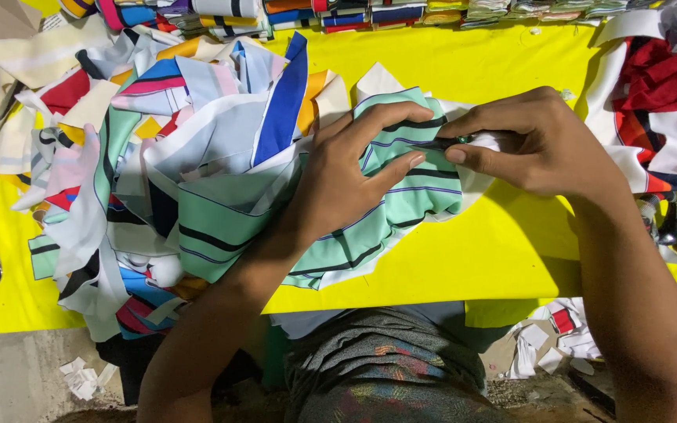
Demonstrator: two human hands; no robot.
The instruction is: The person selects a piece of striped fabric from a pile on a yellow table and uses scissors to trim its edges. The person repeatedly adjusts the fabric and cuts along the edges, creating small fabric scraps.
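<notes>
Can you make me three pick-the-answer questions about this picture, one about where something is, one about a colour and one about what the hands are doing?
1. Where does the heap of cloth scraps lie?
A. left of the hands
B. on the floor
C. in a box

2. What colour is the table cover?
A. red
B. yellow
C. black

3. What is the left hand doing?
A. hanging free
B. holding a cup
C. pressing on the green striped cloth

Answers:
1 A, the scraps pile up on the table's left part.
2 B, bright yellow shows all round the cloth.
3 C, its fingers lie flat on the stripes, while the right hand pinches a small tool at the cloth's edge.
</notes>
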